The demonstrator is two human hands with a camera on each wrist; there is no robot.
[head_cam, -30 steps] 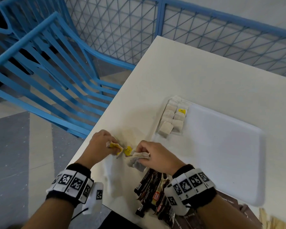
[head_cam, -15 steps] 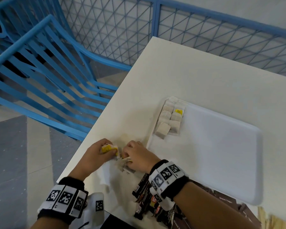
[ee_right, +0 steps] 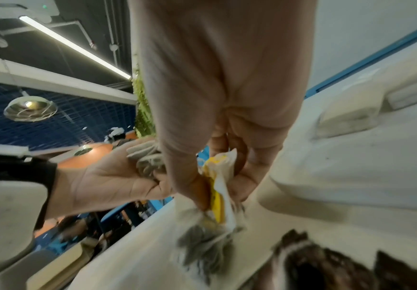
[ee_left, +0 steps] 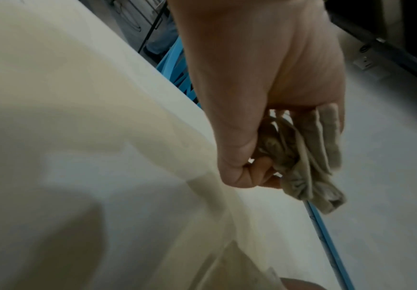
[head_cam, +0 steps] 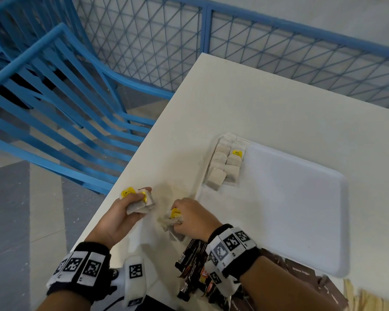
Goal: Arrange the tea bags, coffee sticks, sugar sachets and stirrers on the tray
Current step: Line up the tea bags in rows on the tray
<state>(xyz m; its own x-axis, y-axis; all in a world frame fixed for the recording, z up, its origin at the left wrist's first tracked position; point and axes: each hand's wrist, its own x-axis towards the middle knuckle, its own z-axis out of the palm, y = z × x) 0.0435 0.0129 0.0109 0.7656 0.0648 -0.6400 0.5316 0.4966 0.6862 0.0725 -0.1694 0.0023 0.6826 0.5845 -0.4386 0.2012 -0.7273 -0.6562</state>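
A white tray lies on the white table, with two rows of beige tea bags lined up at its far left corner. My left hand hovers at the table's left edge and grips a bunch of tea bags with yellow tags. Just left of the tray's near corner, my right hand pinches another tea bag by its yellow tag, with more bags bunched beneath it. Dark coffee sticks lie in a pile under my right wrist.
A blue slatted chair stands off the table's left edge, and a blue mesh fence runs behind the table. Brown sachets and pale wooden stirrers lie at the near right.
My left hand has lifted away to the left with its bunch of tea bags. My right hand has stayed low on the table beside the tray's near corner.
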